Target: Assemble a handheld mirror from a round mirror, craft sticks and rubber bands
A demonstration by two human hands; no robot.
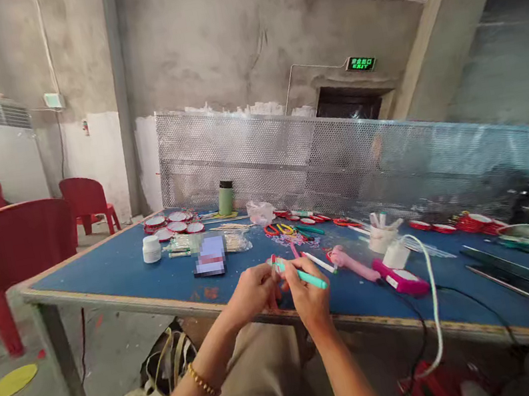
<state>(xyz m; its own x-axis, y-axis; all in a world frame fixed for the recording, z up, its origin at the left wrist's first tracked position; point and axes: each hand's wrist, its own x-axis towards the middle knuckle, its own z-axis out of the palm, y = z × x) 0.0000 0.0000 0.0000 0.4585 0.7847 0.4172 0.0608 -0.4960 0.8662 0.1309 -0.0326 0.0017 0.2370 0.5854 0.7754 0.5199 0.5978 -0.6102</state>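
Both of my hands meet over the front edge of the table. My right hand is closed around a teal pen-shaped tool, whose rear end sticks out to the right past the fingers. Its tip points left, towards my other hand. My left hand is closed, thumb and fingers pinched together. A small patch of red and pale teal shows between the two hands; fingers hide most of it, and I cannot tell what it is. Just beyond lie a white pen and a pink hand-shaped stick.
On the blue table are a phone, a white jar, a green bottle, red-rimmed discs, pliers, and a magenta device with a white cable. A perforated metal screen stands behind. Red chairs are left.
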